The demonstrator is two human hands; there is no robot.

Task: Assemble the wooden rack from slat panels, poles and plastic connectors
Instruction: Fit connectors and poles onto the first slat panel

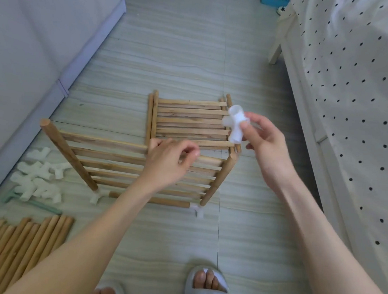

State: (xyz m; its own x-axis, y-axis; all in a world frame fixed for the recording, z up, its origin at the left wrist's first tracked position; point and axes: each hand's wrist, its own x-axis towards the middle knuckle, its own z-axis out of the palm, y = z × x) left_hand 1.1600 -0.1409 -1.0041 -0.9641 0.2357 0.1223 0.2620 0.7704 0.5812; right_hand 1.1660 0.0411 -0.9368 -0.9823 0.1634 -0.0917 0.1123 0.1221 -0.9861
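Grey-striped tile floor (196, 53), a bed with a dotted cover (358, 79) on our right, pale furniture on our left.

We have one slat panel (139, 165) standing on edge. Its two end poles sit in white plastic feet, joined along the floor by a bottom pole (167, 201). Our left hand (167, 162) rests loosely curled on its top slat, steadying it.

Our right hand (263, 138) pinches a white connector (235, 124) between thumb and fingers, raised just above the panel's right upper pole end, not yet seated.

More slat panels (190, 123) lie stacked flat behind. Spare connectors (36, 177) are heaped at left, with loose poles (15, 243) piled nearer us.

We judge it early: one side started, most parts unused.
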